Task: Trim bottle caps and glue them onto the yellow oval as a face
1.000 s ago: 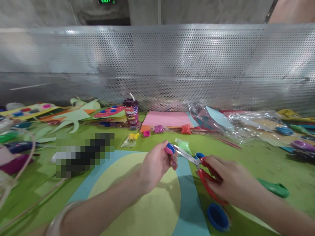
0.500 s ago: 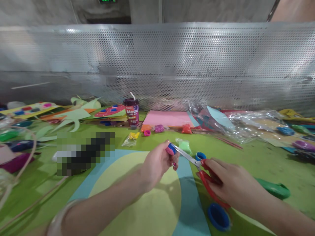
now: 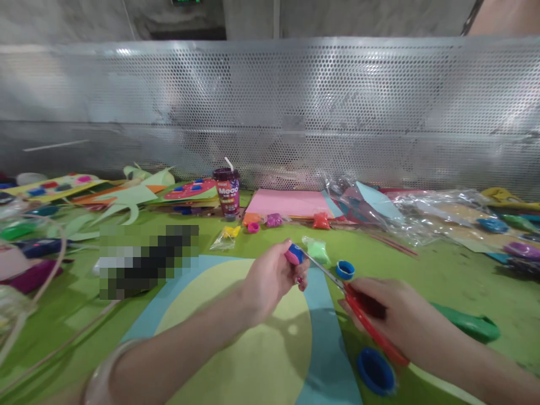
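– What does the left hand (image 3: pixel 268 287) hold?
– Its grip is pinched closed on a small blue and pink lump (image 3: pixel 296 254), raised above the paper; some fingertips are tucked out of sight.

– And the right hand (image 3: pixel 400 312)?
– Its grip is wrapped round red-handled scissors (image 3: pixel 372 327), though the palm hides most of the fingers. The blades look almost together, pointing at the lump; whether they are cutting into it is too small to see.

– What lies below?
– A blue sheet (image 3: pixel 331 343) with a pale yellow oval (image 3: pixel 265 360), on a green table (image 3: pixel 459 275). The left forearm covers part of both, and the lower edge crops them.

– Anything else unclear?
– A blocky blur masks something dark at left, and the right arm partly covers a green object (image 3: pixel 476 326).
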Demonstrator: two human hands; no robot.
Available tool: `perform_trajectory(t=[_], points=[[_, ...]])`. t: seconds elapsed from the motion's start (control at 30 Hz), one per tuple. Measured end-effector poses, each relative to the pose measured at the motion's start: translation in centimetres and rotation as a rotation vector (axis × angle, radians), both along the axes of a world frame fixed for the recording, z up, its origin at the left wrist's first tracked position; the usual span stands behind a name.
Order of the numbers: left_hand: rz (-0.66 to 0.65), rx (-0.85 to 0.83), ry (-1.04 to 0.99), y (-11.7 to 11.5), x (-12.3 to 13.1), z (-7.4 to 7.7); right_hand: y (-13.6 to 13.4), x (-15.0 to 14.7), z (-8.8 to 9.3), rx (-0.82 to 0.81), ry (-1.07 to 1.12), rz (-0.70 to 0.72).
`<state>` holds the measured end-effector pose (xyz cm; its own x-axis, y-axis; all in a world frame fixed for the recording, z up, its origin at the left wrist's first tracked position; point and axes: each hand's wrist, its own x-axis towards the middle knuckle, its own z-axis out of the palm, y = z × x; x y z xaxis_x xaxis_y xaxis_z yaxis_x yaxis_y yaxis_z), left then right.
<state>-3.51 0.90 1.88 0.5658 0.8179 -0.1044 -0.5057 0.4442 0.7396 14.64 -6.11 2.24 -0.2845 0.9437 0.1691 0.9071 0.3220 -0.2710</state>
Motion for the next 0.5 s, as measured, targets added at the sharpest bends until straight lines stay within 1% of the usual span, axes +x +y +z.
perform_trajectory(t=[0.13,0.2,0.23,0.3,0.4,0.5], points=[[-0.009,0.008,0.001,0.3,0.0,-0.1,-0.3,-0.3,1.0,-0.221,0.158,0.000],[-0.010,0.008,-0.007,0.3,0.0,-0.2,-0.3,-0.4,1.3,-0.281,0.190,0.006],[-0.008,0.008,-0.009,0.3,-0.1,-0.2,-0.2,-0.4,1.4,-0.284,0.188,0.004],[-0.005,0.011,-0.006,0.3,-0.1,-0.2,-0.1,-0.4,1.4,-0.238,0.155,-0.012],[-0.001,0.014,0.014,0.3,-0.2,-0.2,0.1,-0.3,1.0,-0.074,0.053,-0.043],[0.000,0.013,0.022,0.2,-0.1,-0.3,0.2,-0.1,0.4,0.068,-0.032,-0.039]])
